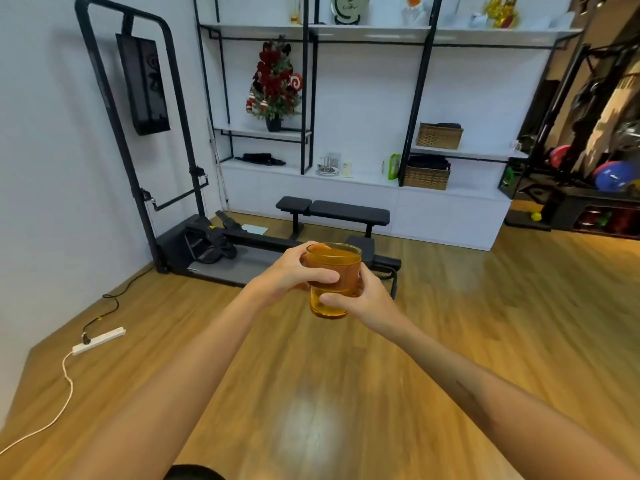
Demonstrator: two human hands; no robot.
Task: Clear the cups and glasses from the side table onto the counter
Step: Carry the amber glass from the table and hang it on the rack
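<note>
Two hands hold one amber glass up in the air, out in front of the person, over the wooden floor. The left hand wraps around the top part of the glass, with its thumb across the front. The right hand grips the lower part, with its thumb pressed on the front near the bottom. Both hands are curled tight around the glass, and it stands upright between them.

Behind the glass sits a black bench on the floor. Farther behind the glass is a long white worktop under tall black shelves. A small Christmas tree stands on a shelf above and to the left of the glass. Two woven baskets sit above and to the right of it. Down to the left of the glass, a white power strip lies on the floor.
</note>
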